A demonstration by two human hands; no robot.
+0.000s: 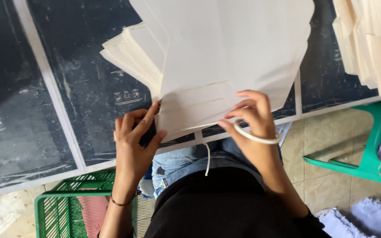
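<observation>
2 hands pinch white paper bag (225,57) near edge: left hand (133,141), right hand (252,119); bag extends away over dark worktop (67,88).

Left hand (134,132) pinching, thumb up; right hand (252,118) fingers curled.

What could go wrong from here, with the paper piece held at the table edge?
1. The flat cream paper piece is pinched only at its near edge by the left hand and right hand, so it may bend or crease.
2. The white cord hanging around the right hand could snag.
3. The stack underneath could shift.
</observation>
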